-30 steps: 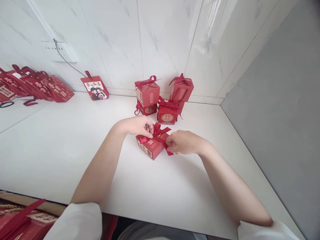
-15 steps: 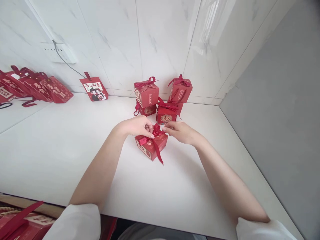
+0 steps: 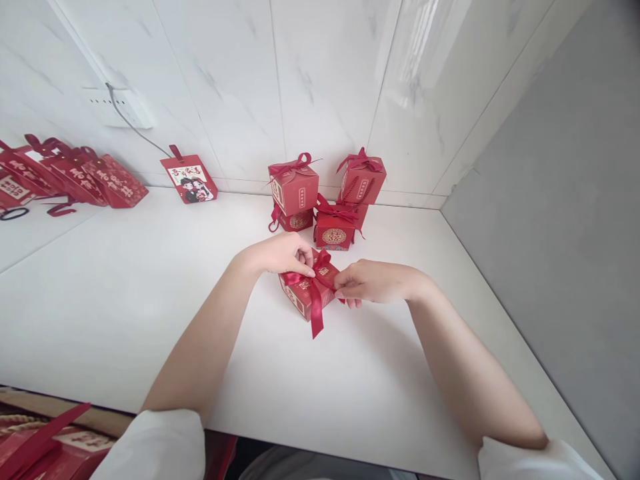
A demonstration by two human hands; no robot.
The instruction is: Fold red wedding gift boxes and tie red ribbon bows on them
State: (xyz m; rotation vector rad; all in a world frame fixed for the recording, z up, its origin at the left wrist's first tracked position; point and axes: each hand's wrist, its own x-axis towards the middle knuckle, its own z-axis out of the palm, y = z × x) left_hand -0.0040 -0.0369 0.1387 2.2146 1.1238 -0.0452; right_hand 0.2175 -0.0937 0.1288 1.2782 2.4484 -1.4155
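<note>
A small red gift box with gold print sits on the white counter in front of me. A dark red ribbon crosses its top and hangs down over its front. My left hand pinches the ribbon at the box's left top. My right hand pinches a ribbon end at the box's right side. Both hands rest against the box.
Several finished red boxes with bows stand stacked against the tiled back wall. A flat red card leans on the wall, with flat red boxes at the far left. A grey wall closes off the right. More red packs lie below the counter's edge.
My right hand moved from the top of the box down to its right side, pulling a ribbon end. The hanging ribbon tail shifted to the front. The box slid slightly right.
</note>
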